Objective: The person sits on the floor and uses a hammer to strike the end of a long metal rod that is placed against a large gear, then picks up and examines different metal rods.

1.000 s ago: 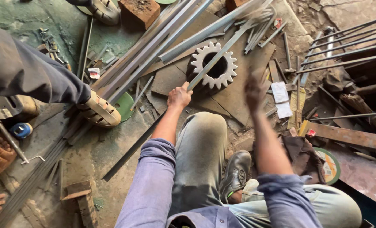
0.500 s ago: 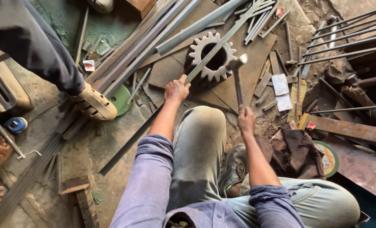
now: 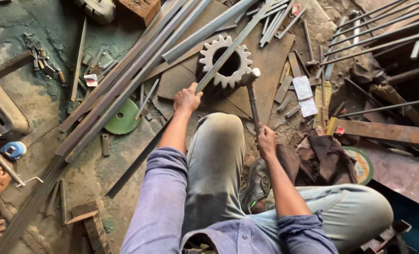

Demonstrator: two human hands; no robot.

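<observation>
Head view: left hand [image 3: 187, 99] clamped round the near end of a long steel strip [image 3: 228, 52], pinning it flat across the toothed gear [image 3: 225, 63] as an anvil. Right hand [image 3: 266, 140] fisted on hammer [image 3: 252, 96] handle, head resting at the strip beside the gear.

- Left hand [image 3: 187, 99] is stretched forward, arm nearly straight, fingers curled shut in a grip.
- Right hand [image 3: 266, 140] sits nearer the body, elbow bent, fist clenched.
</observation>
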